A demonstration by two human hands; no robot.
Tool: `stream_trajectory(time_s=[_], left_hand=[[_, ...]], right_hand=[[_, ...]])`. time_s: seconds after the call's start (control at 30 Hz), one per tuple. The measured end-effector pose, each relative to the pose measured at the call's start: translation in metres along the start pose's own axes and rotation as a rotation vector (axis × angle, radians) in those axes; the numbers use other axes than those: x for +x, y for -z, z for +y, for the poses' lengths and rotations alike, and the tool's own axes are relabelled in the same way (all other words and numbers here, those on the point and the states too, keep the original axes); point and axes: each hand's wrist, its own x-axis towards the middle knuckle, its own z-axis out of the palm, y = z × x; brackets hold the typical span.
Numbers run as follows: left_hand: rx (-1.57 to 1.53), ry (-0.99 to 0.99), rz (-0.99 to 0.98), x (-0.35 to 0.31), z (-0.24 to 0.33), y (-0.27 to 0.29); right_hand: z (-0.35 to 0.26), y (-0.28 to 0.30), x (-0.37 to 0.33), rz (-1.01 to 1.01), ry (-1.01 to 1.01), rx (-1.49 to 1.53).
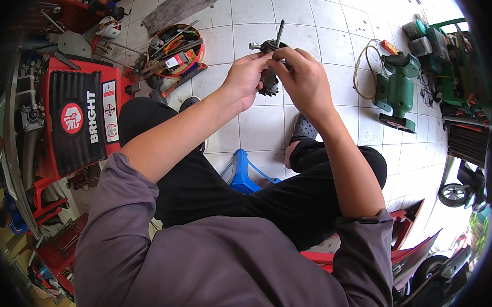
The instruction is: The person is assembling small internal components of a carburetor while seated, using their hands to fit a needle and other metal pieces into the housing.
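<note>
Out in front of my knees, my left hand [244, 80] is closed around a dark metal machine part [269, 89]. Teeth like a gear's show at its lower end, and a thin grey rod [281, 32] sticks up from its top. A bolt-like stub [255, 46] juts out to the left. My right hand [304, 79] pinches at the part's upper right side, fingertips close to the left thumb. What exactly lies between the right fingers is hidden.
A round red-rimmed tub of hand tools [198, 48] sits on the tiled floor, a hammer beside it. To the right stands a green bench grinder [399, 86] near a yellow cord [359, 76]. A red and black machine [75, 117] is at left. Between my legs is a blue stool [242, 173].
</note>
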Motion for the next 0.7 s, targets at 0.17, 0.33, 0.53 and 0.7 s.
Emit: stream_trajectory(time_s=[0.17,0.33,0.53,0.7], left_hand=[[0.035,0.006,0.001,0.0019,0.0001,0.003],[0.052,0.014,-0.01,0.0028,-0.0001,0.0051],[0.06,0.035,-0.028,0.0044,-0.0021,0.0074],[0.039,0.016,-0.017,0.0038,-0.0031,0.0041]], right_hand=[[-0.0008,0.0005,-0.0009,-0.01,-0.066,0.136],[-0.0021,0.0031,-0.0007,-0.026,-0.099,0.161],[-0.0013,0.0019,-0.0001,-0.016,-0.126,0.13],[-0.003,0.0037,0.0,-0.023,-0.139,0.085]])
